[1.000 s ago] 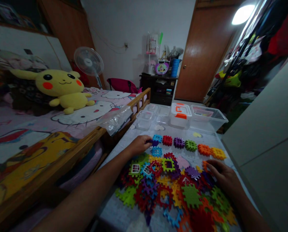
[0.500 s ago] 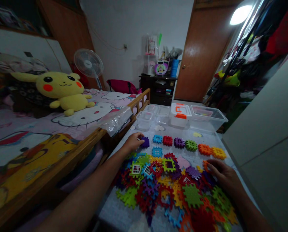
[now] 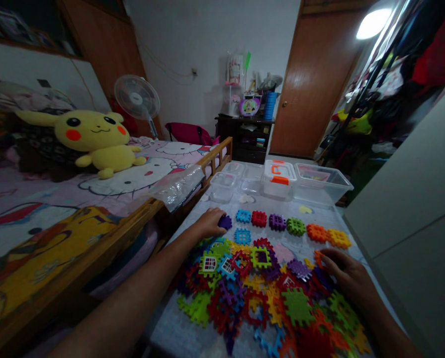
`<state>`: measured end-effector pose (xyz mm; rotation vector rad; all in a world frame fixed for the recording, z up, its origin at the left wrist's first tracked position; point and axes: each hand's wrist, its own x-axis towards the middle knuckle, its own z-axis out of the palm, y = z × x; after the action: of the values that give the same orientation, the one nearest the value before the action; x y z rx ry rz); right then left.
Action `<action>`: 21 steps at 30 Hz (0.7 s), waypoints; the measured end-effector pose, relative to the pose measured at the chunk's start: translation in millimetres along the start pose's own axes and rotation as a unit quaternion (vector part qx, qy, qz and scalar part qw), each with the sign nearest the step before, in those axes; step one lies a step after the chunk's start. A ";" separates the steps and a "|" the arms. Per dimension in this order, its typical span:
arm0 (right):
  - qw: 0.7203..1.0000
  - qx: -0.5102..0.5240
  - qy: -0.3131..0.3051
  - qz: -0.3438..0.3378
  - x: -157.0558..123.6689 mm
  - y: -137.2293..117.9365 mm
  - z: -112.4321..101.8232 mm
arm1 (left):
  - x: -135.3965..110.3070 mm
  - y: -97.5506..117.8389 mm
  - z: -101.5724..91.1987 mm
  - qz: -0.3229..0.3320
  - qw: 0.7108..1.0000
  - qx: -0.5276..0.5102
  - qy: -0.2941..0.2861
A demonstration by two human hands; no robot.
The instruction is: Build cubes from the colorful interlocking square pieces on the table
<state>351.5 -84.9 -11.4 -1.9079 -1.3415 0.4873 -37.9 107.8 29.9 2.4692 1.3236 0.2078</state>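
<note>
My left hand (image 3: 212,223) has its fingers closed around a dark blue notched building block (image 3: 225,222) at the left end of a row. Along that row sit a light blue block (image 3: 243,216), a red one (image 3: 259,219), a purple one (image 3: 278,222), a green one (image 3: 296,226), an orange one (image 3: 316,232) and a yellow one (image 3: 338,238). Just below the row lies another light blue block (image 3: 242,236). At the right, my right hand (image 3: 342,268) pinches an orange block (image 3: 318,258), partly hidden by the fingers, over the mixed block pile (image 3: 297,306).
Clear plastic boxes (image 3: 222,188) stand at the table's far end, one with an orange-latched lid (image 3: 279,175). A wooden bed rail (image 3: 147,211) borders the left side, with a yellow plush toy (image 3: 95,139) on the bed beyond. A pale cabinet (image 3: 412,199) stands to the right.
My left hand has shifted slightly right and down, its fingers now covering more of the dark blue block's left side. My right hand stays nearly still with the orange block.
</note>
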 end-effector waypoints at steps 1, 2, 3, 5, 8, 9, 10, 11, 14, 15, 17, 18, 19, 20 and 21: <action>1.000 0.003 0.000 0.000 -0.3 -0.3 -0.1 | 1.4 -0.5 -0.5 -0.006 1.000 0.003 0.000; 1.000 0.007 -0.002 0.001 -0.6 -0.7 -0.2 | 2.4 -1.5 -1.1 -0.012 1.000 0.006 0.001; 1.000 0.012 -0.003 0.003 -0.8 -1.3 -0.3 | 3.0 -2.7 -1.7 -0.018 1.000 0.008 0.004; 1.000 0.018 -0.005 0.006 -1.2 -3.0 -0.5 | 3.1 -5.6 -2.8 -0.029 0.999 0.015 0.009; 1.000 0.019 -0.010 0.010 -1.6 -6.3 -0.9 | 2.2 -8.8 -3.3 -0.038 0.999 0.030 0.004; 1.000 0.020 -0.011 0.013 -1.8 -7.3 -1.0 | 2.2 -9.2 -3.1 -0.037 0.999 0.034 0.000; 1.000 0.023 -0.011 0.014 -2.0 -8.1 -1.1 | 2.6 -9.3 -2.6 -0.034 0.999 0.038 -0.004; 1.000 0.025 -0.010 0.016 -2.3 -8.8 -1.2 | 3.4 -9.2 -1.9 -0.030 0.999 0.041 -0.007; 1.000 0.026 -0.006 0.014 -2.7 -9.7 -1.4 | 7.0 -8.4 0.3 -0.019 0.999 0.047 -0.014; 1.000 0.026 -0.006 0.014 -2.7 -9.6 -1.4 | 8.4 -8.3 0.9 -0.014 0.999 0.048 -0.016; 0.999 0.027 -0.009 0.017 -2.2 -8.6 -1.3 | 10.8 -8.6 1.6 -0.004 0.999 0.049 -0.020; 0.999 0.029 -0.012 0.019 -1.9 -7.7 -1.2 | 12.0 -8.8 1.7 0.002 0.999 0.048 -0.021; 0.999 0.030 -0.014 0.023 -1.4 -6.5 -1.1 | 13.2 -9.1 1.5 0.007 0.999 0.048 -0.020; 0.999 0.031 -0.015 0.026 -1.1 -5.1 -0.9 | 14.6 -9.4 0.9 0.011 0.999 0.046 -0.018; 0.999 0.031 -0.015 0.027 -0.8 -3.5 -0.7 | 16.3 -9.7 0.0 0.015 0.999 0.044 -0.014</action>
<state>349.4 -85.3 -8.4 -1.8959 -1.2821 0.5808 -36.4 126.3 26.0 2.5570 1.3109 0.1233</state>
